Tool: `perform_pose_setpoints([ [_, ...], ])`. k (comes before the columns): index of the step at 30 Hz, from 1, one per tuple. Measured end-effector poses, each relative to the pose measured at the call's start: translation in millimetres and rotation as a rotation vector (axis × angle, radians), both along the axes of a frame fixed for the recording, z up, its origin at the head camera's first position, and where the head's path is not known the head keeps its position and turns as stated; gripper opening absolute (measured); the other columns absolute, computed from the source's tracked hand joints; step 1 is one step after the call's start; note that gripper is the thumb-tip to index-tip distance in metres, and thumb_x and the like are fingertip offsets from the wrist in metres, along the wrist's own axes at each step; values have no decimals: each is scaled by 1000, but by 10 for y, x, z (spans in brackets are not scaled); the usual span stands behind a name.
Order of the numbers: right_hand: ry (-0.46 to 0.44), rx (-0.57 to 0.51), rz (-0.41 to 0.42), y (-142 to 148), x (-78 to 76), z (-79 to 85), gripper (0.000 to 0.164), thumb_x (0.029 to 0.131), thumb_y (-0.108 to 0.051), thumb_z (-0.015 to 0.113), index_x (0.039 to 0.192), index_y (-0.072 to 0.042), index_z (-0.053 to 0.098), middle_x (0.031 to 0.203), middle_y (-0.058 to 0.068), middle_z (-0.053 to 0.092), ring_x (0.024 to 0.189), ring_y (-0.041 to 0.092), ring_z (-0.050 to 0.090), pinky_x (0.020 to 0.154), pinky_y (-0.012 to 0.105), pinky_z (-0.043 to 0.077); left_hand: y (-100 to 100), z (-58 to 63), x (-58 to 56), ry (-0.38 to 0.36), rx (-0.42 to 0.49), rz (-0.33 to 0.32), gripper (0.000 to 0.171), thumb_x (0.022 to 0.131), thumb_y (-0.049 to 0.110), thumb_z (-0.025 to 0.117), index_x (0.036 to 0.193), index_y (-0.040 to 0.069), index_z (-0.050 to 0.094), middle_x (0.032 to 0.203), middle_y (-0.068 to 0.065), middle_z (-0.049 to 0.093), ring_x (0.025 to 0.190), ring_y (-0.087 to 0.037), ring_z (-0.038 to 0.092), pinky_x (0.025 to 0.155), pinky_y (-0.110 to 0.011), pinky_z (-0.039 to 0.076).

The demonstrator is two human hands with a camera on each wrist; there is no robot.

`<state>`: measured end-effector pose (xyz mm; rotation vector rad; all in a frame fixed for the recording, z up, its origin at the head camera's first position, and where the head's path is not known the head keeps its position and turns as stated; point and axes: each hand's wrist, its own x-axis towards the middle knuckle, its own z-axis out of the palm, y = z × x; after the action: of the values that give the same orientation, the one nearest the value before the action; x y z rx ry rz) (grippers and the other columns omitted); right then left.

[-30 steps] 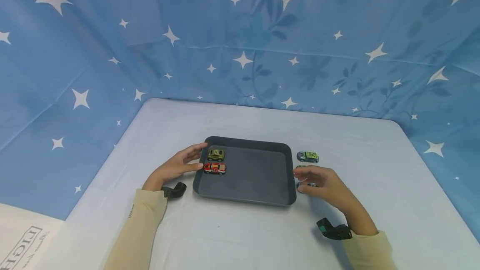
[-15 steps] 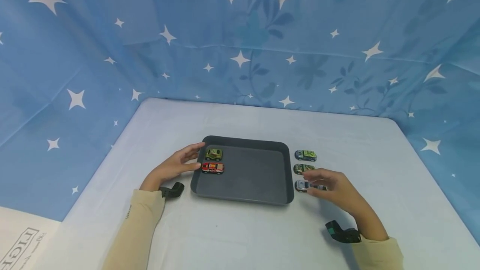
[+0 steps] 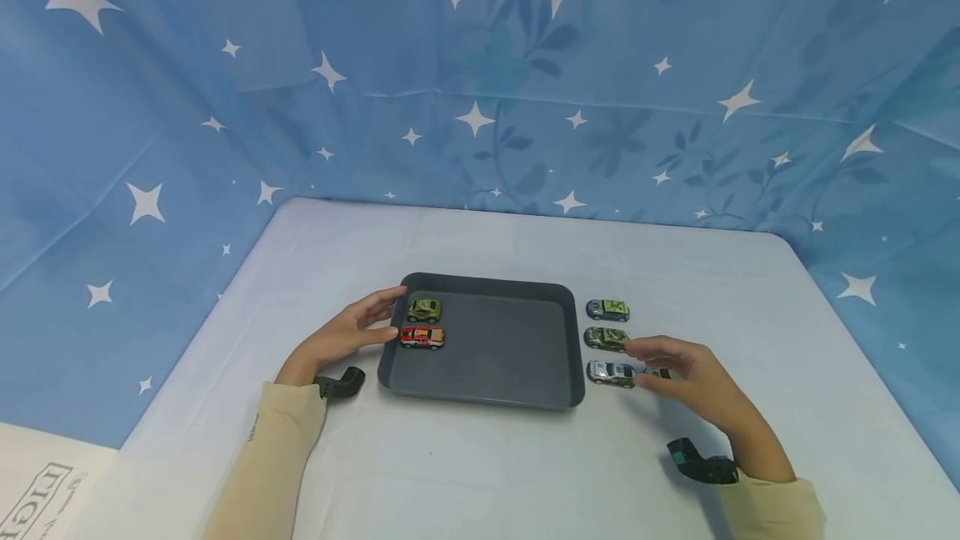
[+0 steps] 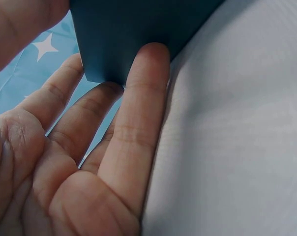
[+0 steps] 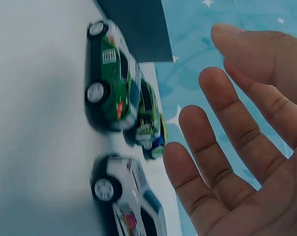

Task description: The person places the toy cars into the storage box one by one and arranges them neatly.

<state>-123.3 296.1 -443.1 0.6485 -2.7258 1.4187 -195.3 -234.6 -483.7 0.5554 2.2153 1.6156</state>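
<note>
A dark grey tray (image 3: 487,401) lies on the table. In its left part sit a green toy car (image 3: 424,311) and a red toy car (image 3: 422,337). My left hand (image 3: 348,333) is at the tray's left side; the left wrist view shows fairly straight fingers touching its outer wall (image 4: 114,39). Right of the tray stand a blue-green toy car (image 3: 607,310), a camouflage toy car (image 3: 606,338) and a silver toy car (image 3: 611,373). Over another toy car (image 3: 658,373), partly hidden, hovers my right hand (image 3: 686,369), fingers spread and holding nothing.
White cloth covers the table (image 3: 450,473). A blue curtain with white stars (image 3: 480,65) hangs behind and at the sides. Printed paper or card (image 3: 45,482) shows at the lower left.
My right hand has moved right, away from the tray's right edge, uncovering the camouflage and silver toy cars. My left hand stays at the tray. The head view has shifted slightly.
</note>
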Motion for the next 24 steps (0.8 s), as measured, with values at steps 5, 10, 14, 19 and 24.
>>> perform_pose_setpoints([
  [5, -25, 47, -55, 74, 5, -10, 37, 92, 1, 84, 127, 3, 75, 127, 13, 76, 112, -9, 61, 93, 15, 53, 3, -2, 3, 4, -6, 0, 81, 106, 24, 73, 170, 1, 29, 175, -26, 26, 157, -56, 27, 126, -71, 24],
  [10, -34, 90, -87, 128, -2, -21, 37, 93, -3, 84, 129, 1, 75, 128, 18, 75, 113, -11, 59, 93, 18, 53, 5, -4, 3, -6, -11, 7, 79, 106, 22, 72, 170, 3, 30, 176, -25, 25, 158, -55, 26, 126, -71, 24],
  [14, -4, 100, -90, 181, -15, -29, 35, 94, -1, 82, 128, 1, 75, 126, 16, 76, 114, -15, 57, 93, 14, 51, 4, -2, 12, -11, -9, 12, 79, 106, 21, 72, 170, 3, 30, 175, -25, 25, 158, -55, 27, 126, -72, 24],
  [19, 5, 124, -113, 278, -25, -47, 33, 95, 0, 81, 128, 2, 75, 125, 11, 77, 115, -20, 53, 93, 10, 48, -1, 0, 12, -7, -5, 13, 79, 106, 22, 73, 170, 3, 30, 175, -25, 26, 157, -55, 27, 126, -72, 24],
  [24, -19, 143, -122, 364, -16, -62, 34, 97, -3, 80, 129, 3, 74, 128, 20, 75, 116, -22, 50, 94, 7, 44, -5, -10, -2, 9, -14, 1, 80, 106, 22, 72, 170, 1, 29, 175, -26, 25, 157, -55, 27, 125, -71, 24],
])
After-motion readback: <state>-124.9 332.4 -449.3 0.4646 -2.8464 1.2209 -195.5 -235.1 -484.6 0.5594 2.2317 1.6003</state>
